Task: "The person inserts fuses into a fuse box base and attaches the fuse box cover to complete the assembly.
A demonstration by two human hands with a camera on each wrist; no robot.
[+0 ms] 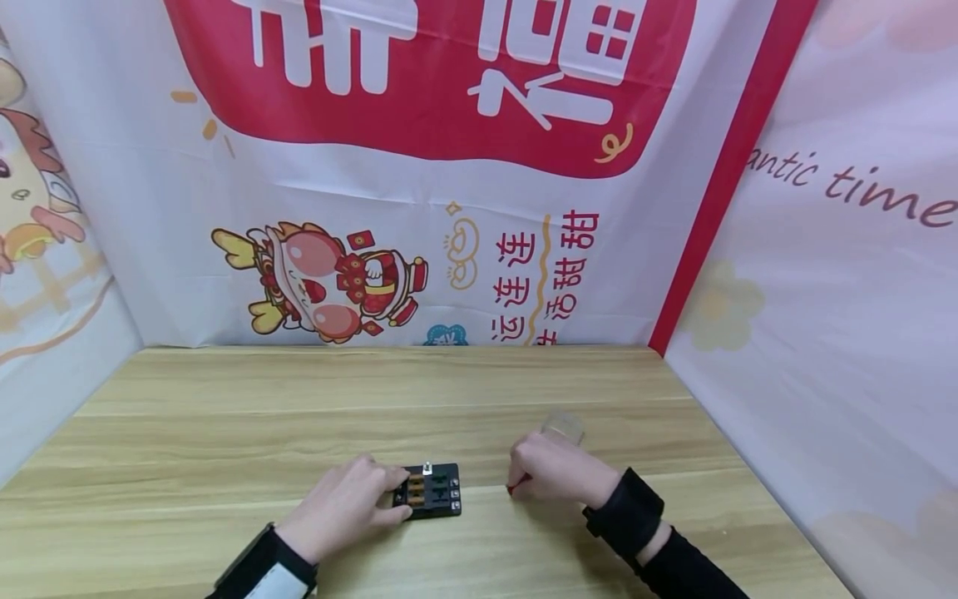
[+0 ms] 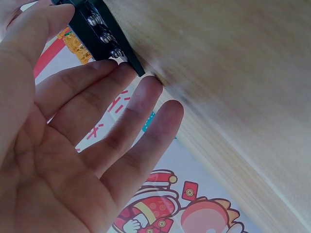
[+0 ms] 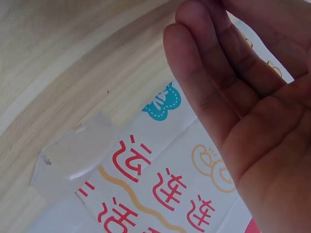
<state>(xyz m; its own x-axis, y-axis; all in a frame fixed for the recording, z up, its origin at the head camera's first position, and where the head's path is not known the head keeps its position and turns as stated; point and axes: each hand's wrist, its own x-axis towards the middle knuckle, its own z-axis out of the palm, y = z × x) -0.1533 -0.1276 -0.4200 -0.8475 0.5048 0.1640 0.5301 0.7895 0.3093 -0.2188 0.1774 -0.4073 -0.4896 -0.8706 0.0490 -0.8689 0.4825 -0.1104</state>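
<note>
A black fuse block (image 1: pixel 443 509) lies on the wooden table, with orange fuses in its left row and metal screws along its right side. My left hand (image 1: pixel 340 509) grips its left end between thumb and fingers. The left wrist view shows the fuse block's edge (image 2: pixel 109 29) against the fingertips, the last two fingers extended past it. To the right of the block, low over the table, my right hand (image 1: pixel 560 468) pinches a small red piece (image 1: pixel 519 485), mostly covered by the fingers. In the right wrist view this piece is hidden behind the curled fingers (image 3: pixel 187 60).
A clear plastic cover (image 1: pixel 566 423) lies on the table just behind my right hand, and also shows in the right wrist view (image 3: pixel 73 155). Printed cloth (image 1: pixel 359 183) hangs at the table's back edge and along both sides.
</note>
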